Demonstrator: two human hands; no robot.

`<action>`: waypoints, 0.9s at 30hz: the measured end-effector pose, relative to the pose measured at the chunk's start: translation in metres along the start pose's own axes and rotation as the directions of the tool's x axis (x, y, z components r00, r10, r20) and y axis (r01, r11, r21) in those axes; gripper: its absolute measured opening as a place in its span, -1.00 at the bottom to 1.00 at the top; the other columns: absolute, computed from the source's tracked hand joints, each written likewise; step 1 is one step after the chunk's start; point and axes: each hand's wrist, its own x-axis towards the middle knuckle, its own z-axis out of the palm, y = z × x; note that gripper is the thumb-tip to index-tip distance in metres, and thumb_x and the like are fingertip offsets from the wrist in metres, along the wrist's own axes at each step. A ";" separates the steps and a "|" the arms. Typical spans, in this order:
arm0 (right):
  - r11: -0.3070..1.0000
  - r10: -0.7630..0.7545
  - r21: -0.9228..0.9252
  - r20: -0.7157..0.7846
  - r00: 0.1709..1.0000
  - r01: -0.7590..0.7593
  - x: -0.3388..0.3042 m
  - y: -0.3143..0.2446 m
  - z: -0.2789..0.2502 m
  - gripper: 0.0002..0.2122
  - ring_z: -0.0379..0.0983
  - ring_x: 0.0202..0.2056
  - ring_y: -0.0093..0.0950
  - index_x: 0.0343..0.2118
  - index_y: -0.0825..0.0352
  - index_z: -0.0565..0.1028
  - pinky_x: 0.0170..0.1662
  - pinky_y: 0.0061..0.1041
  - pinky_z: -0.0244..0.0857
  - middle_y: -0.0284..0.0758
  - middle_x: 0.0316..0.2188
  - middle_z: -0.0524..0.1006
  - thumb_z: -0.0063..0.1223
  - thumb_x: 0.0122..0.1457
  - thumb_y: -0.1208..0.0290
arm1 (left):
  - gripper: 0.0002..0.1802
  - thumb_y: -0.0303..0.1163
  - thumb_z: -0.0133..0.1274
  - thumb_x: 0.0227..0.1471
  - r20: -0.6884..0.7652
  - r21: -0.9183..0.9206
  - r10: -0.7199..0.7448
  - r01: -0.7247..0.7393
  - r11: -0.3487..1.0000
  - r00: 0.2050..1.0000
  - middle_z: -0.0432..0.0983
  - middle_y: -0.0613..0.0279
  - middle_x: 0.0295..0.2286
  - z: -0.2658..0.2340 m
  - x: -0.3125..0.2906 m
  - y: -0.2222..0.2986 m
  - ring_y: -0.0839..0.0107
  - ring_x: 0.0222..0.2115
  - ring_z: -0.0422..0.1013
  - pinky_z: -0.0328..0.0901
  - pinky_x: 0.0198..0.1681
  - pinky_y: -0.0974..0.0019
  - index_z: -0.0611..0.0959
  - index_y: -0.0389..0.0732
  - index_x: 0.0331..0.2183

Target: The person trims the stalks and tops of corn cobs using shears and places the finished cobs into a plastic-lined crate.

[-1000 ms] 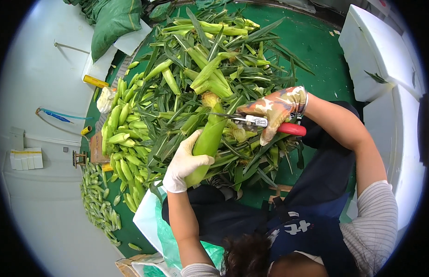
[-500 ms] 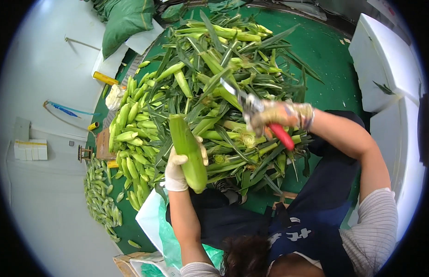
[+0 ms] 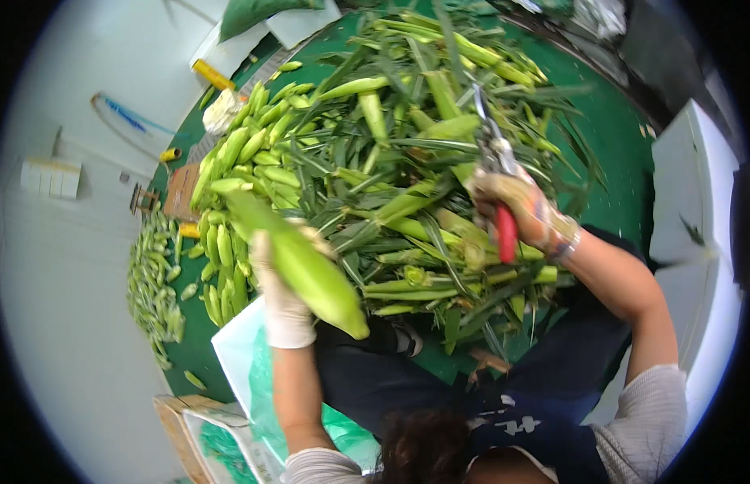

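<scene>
In my gloved left hand (image 3: 280,278) I grip an ear of corn (image 3: 306,270) in its green husk, tilted with one end up and to the left. My left fingers wrap round its middle, over the white foam box. My right hand (image 3: 516,206), in a stained glove, is closed on the red handle of a pair of pruning shears (image 3: 504,218). The metal blades point up and away, above the heap of husks and leaves (image 3: 383,185). A pile of husked-looking green ears (image 3: 226,266) lies left of that heap.
A white foam box (image 3: 234,347) with a green plastic liner stands by my left forearm. Beyond the pile sit a cardboard box (image 3: 181,192) and scattered green ears (image 3: 153,282). Tall white foam boxes (image 3: 689,177) stand on the right. Green floor (image 3: 609,145) surrounds the heap.
My left hand has moved left with the ear, which now tilts more. The right hand with the shears has shifted right, and the shears now point more upright. The whole view has turned somewhat.
</scene>
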 end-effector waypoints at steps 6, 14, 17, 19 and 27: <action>0.887 0.282 -0.382 0.003 0.959 -0.260 0.003 0.035 0.009 -0.76 0.35 -0.58 -0.60 -0.35 0.34 0.36 -0.48 -0.57 0.28 -0.41 -0.60 0.39 0.19 -0.07 0.50 | -0.49 -0.01 0.04 -0.03 -0.440 0.019 0.335 -0.364 0.931 0.833 0.38 0.16 -0.24 -0.217 0.144 0.088 0.26 -0.20 0.32 0.24 -0.03 0.11 0.43 -0.15 -0.13; 0.836 0.319 -0.374 -0.264 0.910 -0.401 0.029 0.083 -0.029 -0.73 0.38 -0.61 -0.47 -0.27 0.37 0.37 -0.56 -0.50 0.31 -0.35 -0.56 0.42 0.09 -0.07 0.46 | -0.50 -0.08 -0.13 0.09 -0.397 -0.055 0.038 -0.065 0.996 0.917 0.34 0.05 -0.06 -0.296 0.277 0.033 0.16 -0.07 0.29 0.20 0.02 0.15 0.38 -0.24 -0.05; 0.863 0.314 -0.348 -0.199 0.928 -0.366 0.038 0.093 -0.033 -0.71 0.36 -0.51 -0.52 -0.25 0.40 0.38 -0.46 -0.53 0.30 -0.38 -0.53 0.40 0.08 -0.03 0.39 | -0.59 -0.15 -0.06 0.09 -0.223 -0.131 0.289 -0.322 0.937 0.931 0.44 -0.07 -0.25 -0.345 0.207 0.087 0.18 -0.27 0.43 0.35 -0.19 0.24 0.46 -0.31 -0.19; 0.884 0.225 -0.336 -0.305 0.925 -0.326 0.022 0.091 -0.048 -0.73 0.33 -0.52 -0.54 -0.27 0.37 0.39 -0.46 -0.58 0.25 -0.40 -0.54 0.39 0.06 0.00 0.33 | -0.65 -0.26 -0.18 0.16 -0.062 0.222 0.404 -0.382 0.897 0.913 0.42 -0.09 -0.17 -0.342 0.149 0.082 0.16 -0.17 0.40 0.28 -0.02 0.22 0.43 -0.33 -0.14; 0.716 0.128 -0.663 -0.186 0.974 -0.221 0.034 0.085 -0.093 -0.58 0.36 -0.49 -0.53 -0.13 0.33 0.42 -0.49 -0.57 0.29 -0.38 -0.41 0.43 -0.11 0.12 0.07 | -0.81 -0.35 0.02 -0.09 -0.535 0.271 -0.348 0.546 0.792 0.770 0.48 0.12 -0.63 -0.465 -0.182 -0.159 0.42 -0.60 0.46 0.28 -0.62 0.38 0.55 -0.29 -0.49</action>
